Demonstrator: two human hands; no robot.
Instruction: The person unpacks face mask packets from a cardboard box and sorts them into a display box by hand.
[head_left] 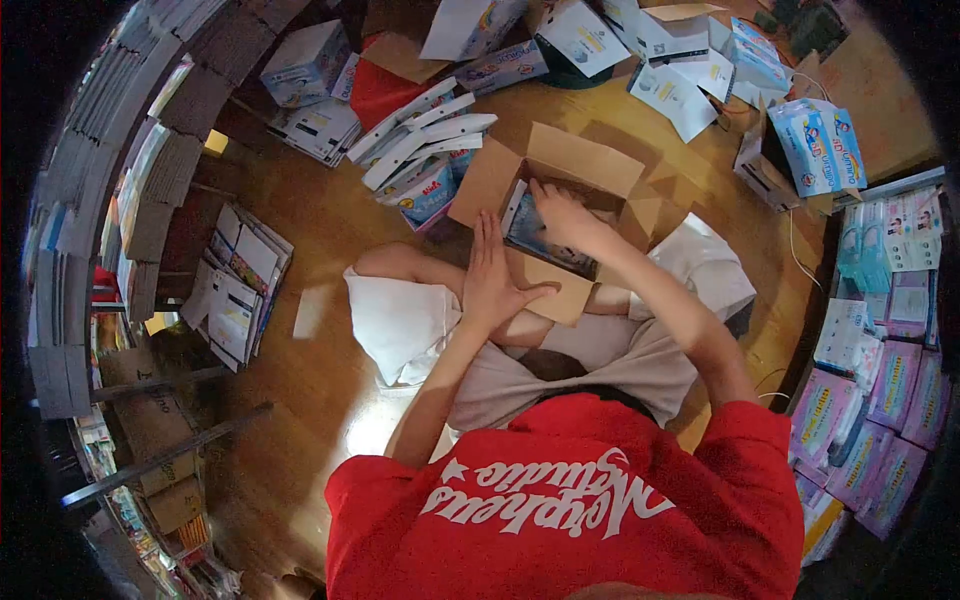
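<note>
An open cardboard box [585,165] with raised flaps sits between the person's crossed legs. Inside lie flat dark packs [527,222] with a pale edge; their kind I cannot make out. My left hand [487,285] is open, its fingers stretched along the box's left side and the thumb over the near flap [556,290]. My right hand [568,218] reaches into the box, fingers apart and bent down onto the packs. Part of the contents is hidden beneath it.
White-edged packages [425,130] and a blue-white carton [430,195] stand left of the box. Loose white bags [675,95] lie beyond it. Stacked papers [235,290] lie on the floor at left. Pink packs [825,415] line the right shelf; a metal rack [165,465] stands left.
</note>
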